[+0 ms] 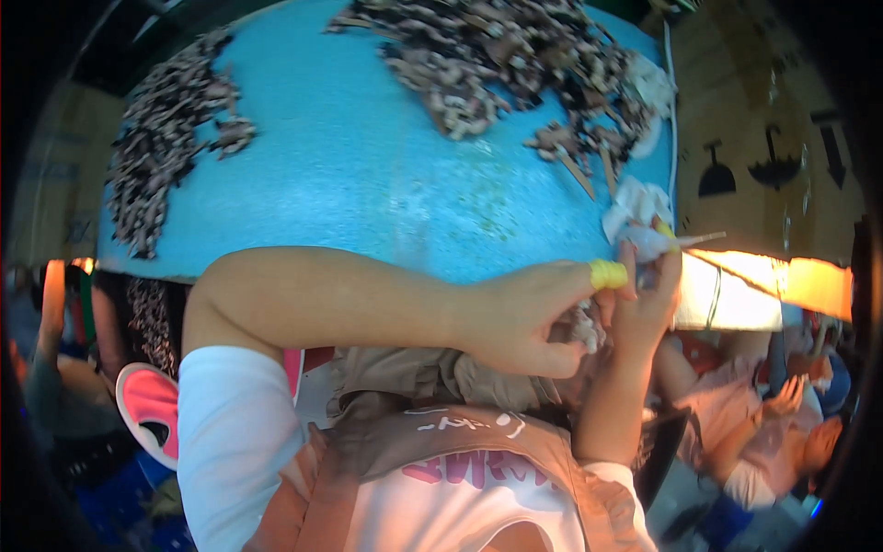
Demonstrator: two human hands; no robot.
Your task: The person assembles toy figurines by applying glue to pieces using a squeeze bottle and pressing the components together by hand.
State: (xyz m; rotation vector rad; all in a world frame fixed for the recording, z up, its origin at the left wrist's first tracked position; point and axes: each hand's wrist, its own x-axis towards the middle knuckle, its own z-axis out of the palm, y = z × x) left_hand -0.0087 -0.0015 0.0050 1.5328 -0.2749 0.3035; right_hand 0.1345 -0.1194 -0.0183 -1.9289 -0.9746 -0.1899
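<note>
Heaps of small dried pieces lying on a blue surface

A blue surface (368, 175) is carrying one dark heap (161, 147) along its left side and a bigger heap (506, 55) spreading across its top right. A cardboard box (763, 166) with black symbols is standing just beside the right edge. A pink shoe (147, 405) is showing at lower left, and another person (782, 432) in pink is sitting at lower right.
</note>
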